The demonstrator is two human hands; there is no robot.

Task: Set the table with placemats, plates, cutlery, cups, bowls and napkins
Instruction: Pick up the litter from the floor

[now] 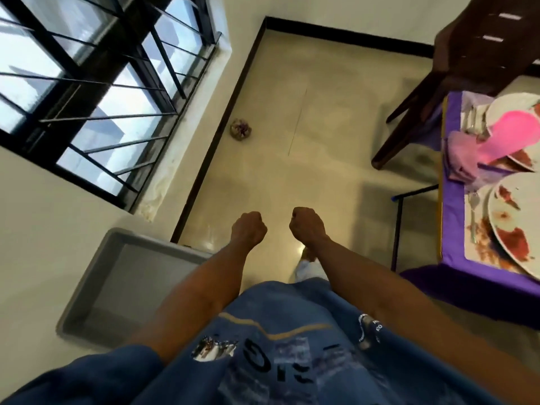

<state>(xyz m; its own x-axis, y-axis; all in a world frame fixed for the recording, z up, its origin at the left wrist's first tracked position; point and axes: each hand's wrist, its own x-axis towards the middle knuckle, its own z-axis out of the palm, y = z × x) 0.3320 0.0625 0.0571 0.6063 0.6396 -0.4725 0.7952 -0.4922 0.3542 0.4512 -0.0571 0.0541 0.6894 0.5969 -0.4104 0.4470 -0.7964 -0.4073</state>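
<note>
My left hand (249, 230) and my right hand (307, 226) are held out over the floor, both curled into fists with nothing in them. At the right edge stands the table with a purple cloth (451, 206). On it lie a pale placemat (479, 247), a white plate (514, 220) smeared with red-brown stains, and a second white plate (508, 109) further back. A pink cup (512, 138) lies on its side across that far plate. A purple napkin (463, 159) is bunched beside it, and forks (474, 214) rest on the mats. Both hands are well left of the table.
A grey plastic tub (96, 287) stands on the floor at my left, below a barred window (96, 92). A dark wooden chair (455, 65) is pushed to the table's far side. A small crumpled ball (240, 129) lies by the skirting. The beige floor stretches ahead.
</note>
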